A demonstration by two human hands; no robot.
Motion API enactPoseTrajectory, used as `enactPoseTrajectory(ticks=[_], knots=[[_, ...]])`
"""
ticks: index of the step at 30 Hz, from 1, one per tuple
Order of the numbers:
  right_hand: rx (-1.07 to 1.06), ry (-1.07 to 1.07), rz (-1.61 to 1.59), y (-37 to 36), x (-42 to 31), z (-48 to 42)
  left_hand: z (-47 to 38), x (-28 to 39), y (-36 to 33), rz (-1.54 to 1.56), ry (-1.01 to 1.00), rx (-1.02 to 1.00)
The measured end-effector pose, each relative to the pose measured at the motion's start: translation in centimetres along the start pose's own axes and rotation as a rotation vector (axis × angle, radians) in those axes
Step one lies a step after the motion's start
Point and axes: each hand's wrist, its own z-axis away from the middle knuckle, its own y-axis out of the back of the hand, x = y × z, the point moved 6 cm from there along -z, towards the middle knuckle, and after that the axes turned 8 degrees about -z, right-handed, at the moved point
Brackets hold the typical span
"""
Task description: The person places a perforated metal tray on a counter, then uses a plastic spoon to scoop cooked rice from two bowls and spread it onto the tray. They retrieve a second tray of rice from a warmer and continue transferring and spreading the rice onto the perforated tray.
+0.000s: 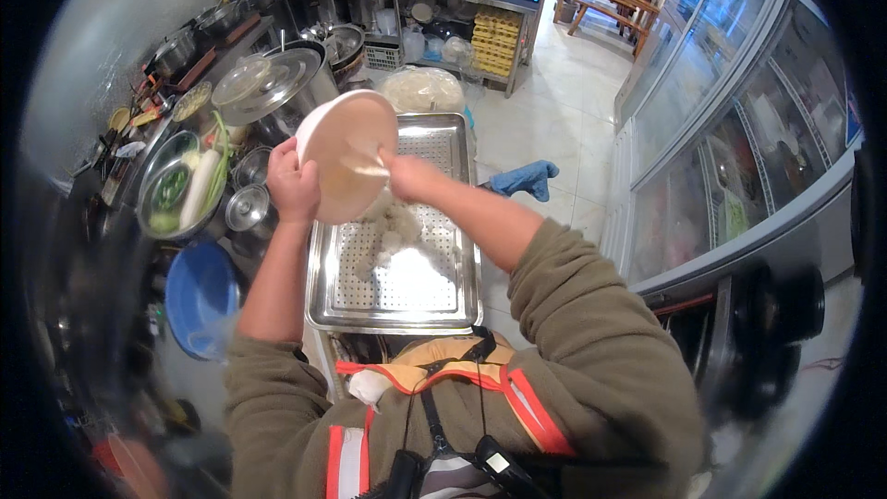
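My left hand [294, 184] grips the rim of a white bowl [332, 187], tilted with its mouth to the right over a perforated stainless steel tray [353, 291]. At the bowl's mouth is my right hand [412, 177], its fingers closed around a pale utensil [367, 165] that reaches inside. Motion blur hides the utensil's exact kind. Below the bowl, a whitish, grainy, clumped food [398, 225] lies on the tray's holes; it looks like rice, but I cannot tell for certain.
Left of the tray stand a lidded steel pot [267, 86], a bowl of vegetables [183, 184] and a blue plastic basin [201, 298]. A blue cloth [523, 180] hangs on a handle at the tray's right. Glass-door refrigerators [707, 132] line the right side. Egg trays [495, 41] are stacked under the back counter.
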Motion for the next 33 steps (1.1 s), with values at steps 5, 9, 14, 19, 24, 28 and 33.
enactPoseTrajectory(ticks=[5, 9, 14, 19, 24, 28, 33], knots=[[-0.186, 0.117, -0.387, -6.2, -0.9, 1.6, 0.1, 0.7, -0.6, 0.04, -0.061, 0.068], [-0.266, 0.235, -0.224, -4.4, -1.2, 3.4, 1.1, 1.5, -0.6, -0.106, -0.294, 0.165], [0.036, 0.155, 0.264, 1.4, -1.2, 3.0, 1.5, 2.4, -0.4, -0.161, -0.275, 0.078], [-0.028, 0.224, 0.261, -2.8, -2.3, 3.6, 1.5, 4.4, 0.4, 0.003, -0.333, 0.004], [-0.131, 0.178, 0.43, -3.7, 0.0, 4.6, 1.8, 4.6, 1.5, -0.301, -0.433, 0.031], [0.033, 0.138, 0.21, -1.2, -1.2, 4.1, 3.0, 5.6, 1.4, -0.335, -0.436, 0.0], [-0.125, 0.158, 0.172, -3.4, -1.9, 5.9, 2.2, 6.2, 1.8, -0.257, -0.435, 0.085]])
